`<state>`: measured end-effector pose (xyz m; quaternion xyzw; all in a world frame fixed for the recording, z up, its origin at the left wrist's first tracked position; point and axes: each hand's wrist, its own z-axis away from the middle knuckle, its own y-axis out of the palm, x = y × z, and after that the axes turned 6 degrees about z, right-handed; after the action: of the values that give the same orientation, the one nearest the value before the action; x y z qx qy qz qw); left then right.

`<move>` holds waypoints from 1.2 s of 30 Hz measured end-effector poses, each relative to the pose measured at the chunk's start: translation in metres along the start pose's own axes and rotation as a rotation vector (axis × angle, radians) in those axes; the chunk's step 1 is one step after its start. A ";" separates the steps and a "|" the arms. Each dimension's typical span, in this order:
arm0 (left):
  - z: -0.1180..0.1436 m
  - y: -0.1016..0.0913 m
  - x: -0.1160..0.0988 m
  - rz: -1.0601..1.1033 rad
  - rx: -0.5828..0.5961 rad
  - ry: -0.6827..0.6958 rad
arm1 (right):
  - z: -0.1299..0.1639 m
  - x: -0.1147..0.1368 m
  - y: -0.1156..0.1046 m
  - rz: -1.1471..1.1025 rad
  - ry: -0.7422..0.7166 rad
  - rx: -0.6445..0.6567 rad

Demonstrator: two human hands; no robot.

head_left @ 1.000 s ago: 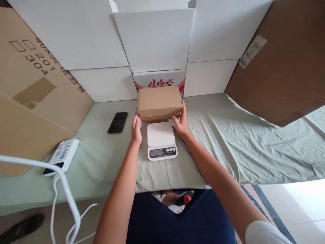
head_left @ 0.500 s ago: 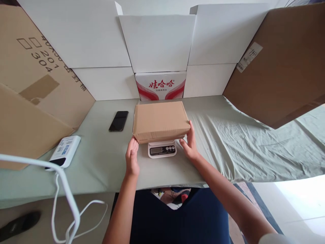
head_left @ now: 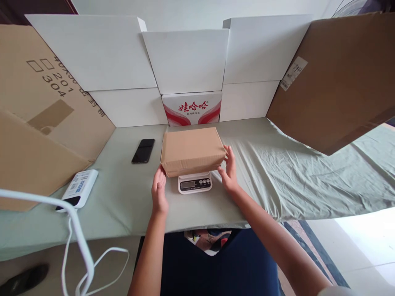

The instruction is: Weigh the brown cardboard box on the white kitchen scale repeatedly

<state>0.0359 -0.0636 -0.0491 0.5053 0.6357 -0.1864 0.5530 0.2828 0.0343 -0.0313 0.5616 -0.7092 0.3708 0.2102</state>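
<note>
You're resting the cardboard box [head_left: 191, 150] on the scale [head_left: 195, 183], both hands [head_left: 159, 190] [head_left: 228, 170] open alongside w/ fingertips touching; center it, keep display clear.

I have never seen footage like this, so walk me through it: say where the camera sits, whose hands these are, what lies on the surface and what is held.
The camera is worn on a person's head and looks forward and down, so the two bare arms reaching in from below are that person's own. The left hand and the right hand sit open at either end of a brown cardboard box. The box rests on a small white kitchen scale, whose display and buttons peek out in front. It looks set down rather than gripped. All this is on a table covered with a pale green cloth. To the left lie a black phone and a white device with a cable. Cardboard sheets and white boxes stand behind.
</note>
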 end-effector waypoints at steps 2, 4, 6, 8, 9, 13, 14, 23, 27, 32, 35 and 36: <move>-0.001 0.001 -0.001 0.017 -0.014 0.008 | -0.004 0.003 -0.003 -0.012 0.029 -0.059; -0.002 0.001 -0.002 0.023 -0.015 0.004 | -0.007 0.004 -0.005 -0.023 0.059 -0.093; -0.002 0.001 -0.002 0.017 -0.009 -0.006 | -0.008 0.004 -0.005 -0.037 0.074 -0.095; -0.002 0.000 -0.002 0.010 -0.006 -0.017 | -0.008 0.003 -0.004 -0.057 0.071 -0.069; -0.002 0.000 -0.001 0.008 -0.003 -0.023 | -0.007 0.002 -0.003 -0.066 0.067 -0.053; -0.002 -0.001 0.001 0.001 0.011 -0.048 | -0.002 0.002 0.001 -0.067 0.041 0.009; -0.002 -0.001 0.002 0.000 0.013 -0.050 | -0.001 0.002 0.002 -0.063 0.034 0.022; -0.003 0.000 -0.002 -0.020 0.021 -0.023 | 0.001 0.002 0.003 -0.042 0.024 0.037; -0.004 -0.002 -0.004 0.010 -0.029 0.063 | 0.001 -0.001 0.004 -0.036 0.001 0.017; -0.006 -0.004 0.004 -0.039 -0.007 -0.029 | 0.000 -0.003 0.005 -0.061 -0.027 0.013; -0.006 -0.004 0.007 -0.052 -0.009 -0.060 | 0.000 -0.001 0.005 -0.059 -0.019 0.014; -0.006 -0.004 0.007 -0.049 -0.009 -0.061 | 0.000 -0.001 0.005 -0.054 -0.014 0.016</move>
<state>0.0305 -0.0575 -0.0547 0.4812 0.6315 -0.2122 0.5698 0.2781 0.0349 -0.0332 0.5848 -0.6921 0.3667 0.2109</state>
